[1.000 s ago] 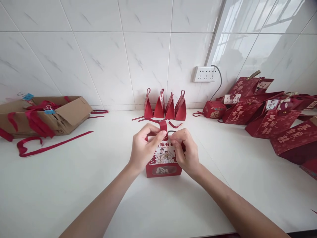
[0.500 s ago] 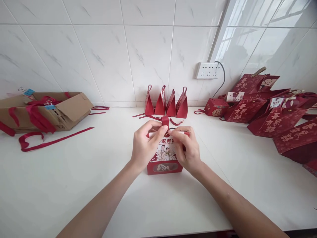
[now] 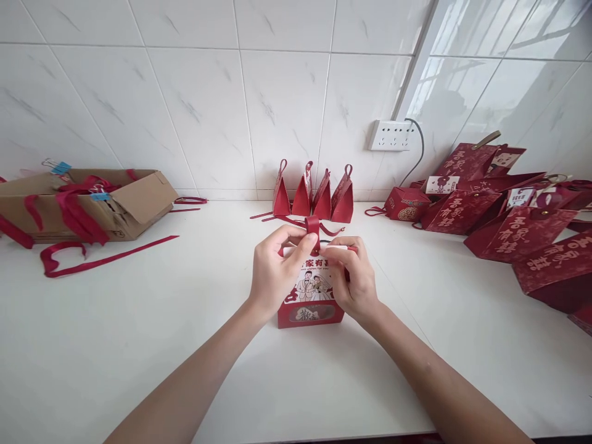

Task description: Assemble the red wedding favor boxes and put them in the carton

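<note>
A red and white gift box (image 3: 311,314) with a printed bridal couple and an oval window stands upright on the white table in front of me. At its top, a red strap (image 3: 313,226) arches up as a loop. My left hand (image 3: 280,265) pinches this strap between thumb and fingers. On the other side, my right hand (image 3: 354,274) has its fingers closed at the box's upper right edge, thumb and index close to the strap's lower end and a small gold stud. Its curled fingers partly hide what they grip.
Several small red boxes with loops (image 3: 314,197) stand by the wall, loose straps before them. A cardboard box (image 3: 139,203) of red ribbons sits left, with a ribbon (image 3: 115,259) on the table. Larger red gift boxes (image 3: 502,234) crowd the right, below a power socket (image 3: 392,135).
The whole view has shifted slightly. Both hands keep their hold at the top of the box, and the strap loop looks a little more upright and rounded.
</note>
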`<state>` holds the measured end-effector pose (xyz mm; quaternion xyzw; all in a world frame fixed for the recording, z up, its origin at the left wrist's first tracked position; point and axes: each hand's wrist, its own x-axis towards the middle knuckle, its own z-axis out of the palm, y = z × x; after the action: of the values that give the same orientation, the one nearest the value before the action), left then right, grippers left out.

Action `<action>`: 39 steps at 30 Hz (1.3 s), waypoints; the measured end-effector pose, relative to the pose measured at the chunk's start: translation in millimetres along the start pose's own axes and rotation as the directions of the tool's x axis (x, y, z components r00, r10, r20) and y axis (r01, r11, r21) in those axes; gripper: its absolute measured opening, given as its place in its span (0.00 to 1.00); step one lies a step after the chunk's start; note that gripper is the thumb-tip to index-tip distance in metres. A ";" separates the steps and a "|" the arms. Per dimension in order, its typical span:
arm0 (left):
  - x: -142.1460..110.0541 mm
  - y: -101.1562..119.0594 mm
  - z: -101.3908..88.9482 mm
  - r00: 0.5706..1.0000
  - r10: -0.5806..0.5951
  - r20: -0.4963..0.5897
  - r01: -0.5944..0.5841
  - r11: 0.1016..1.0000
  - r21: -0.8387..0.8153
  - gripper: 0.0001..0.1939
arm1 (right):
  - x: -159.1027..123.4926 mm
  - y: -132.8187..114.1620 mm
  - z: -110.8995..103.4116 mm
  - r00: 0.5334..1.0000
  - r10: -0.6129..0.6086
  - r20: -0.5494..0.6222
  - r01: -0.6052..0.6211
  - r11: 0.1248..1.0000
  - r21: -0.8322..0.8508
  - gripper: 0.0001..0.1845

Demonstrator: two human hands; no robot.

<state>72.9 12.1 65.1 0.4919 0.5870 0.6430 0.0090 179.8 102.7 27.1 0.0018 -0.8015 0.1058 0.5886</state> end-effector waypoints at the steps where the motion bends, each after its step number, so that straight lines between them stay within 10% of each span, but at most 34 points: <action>1: 0.0 0.1 -0.1 1.000 0.002 -0.001 -0.002 1.000 -0.004 0.08 | 0.1 0.0 0.0 1.000 -0.004 0.001 0.004 1.000 0.000 0.18; 18: -1.6 1.4 -2.8 0.999 -0.003 0.034 0.004 1.000 -0.016 0.08 | 7.0 -20.5 -2.3 0.870 0.492 0.020 -0.488 0.856 0.174 0.05; 33: 1.1 -23.2 -19.4 0.956 -0.121 0.269 0.141 0.988 -0.058 0.14 | 10.3 -13.3 8.2 0.876 0.482 0.003 -0.470 0.853 0.228 0.08; 39: 3.5 -19.3 -18.5 0.924 -0.239 0.299 0.274 0.958 -0.082 0.19 | 58.3 -33.3 -55.5 0.861 0.501 -0.086 -0.388 0.756 0.527 0.16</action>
<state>48.3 6.3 55.7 0.4968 0.5984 0.5932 0.2080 218.5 86.8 103.5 -0.0515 -0.6536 0.4434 0.6112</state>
